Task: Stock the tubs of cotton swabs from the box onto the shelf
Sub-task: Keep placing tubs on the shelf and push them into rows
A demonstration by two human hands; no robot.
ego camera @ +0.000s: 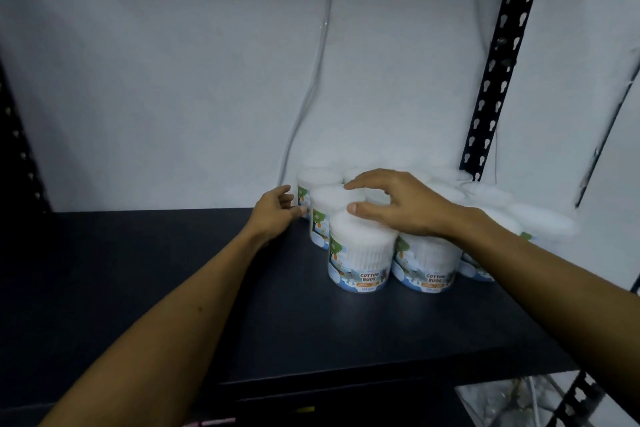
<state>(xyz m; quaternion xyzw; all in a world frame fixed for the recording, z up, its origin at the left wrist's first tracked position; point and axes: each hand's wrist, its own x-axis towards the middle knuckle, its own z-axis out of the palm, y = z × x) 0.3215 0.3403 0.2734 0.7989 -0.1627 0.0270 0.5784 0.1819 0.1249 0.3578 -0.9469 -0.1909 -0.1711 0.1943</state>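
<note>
While the right hand (398, 204) arches over the front-left tub (360, 253), thumb on its white lid and fingers spread above the tubs behind, its grip clasps nothing. Left hand (273, 213) sits beside that cluster's far-left side, fingertips touching a rear tub (313, 184), grip loose. At least six tubs are countable; those at the right blur together. All stand on the dark shelf (173, 288) against a pale wall (173, 80), a black slotted upright (498, 62) behind them.
</note>
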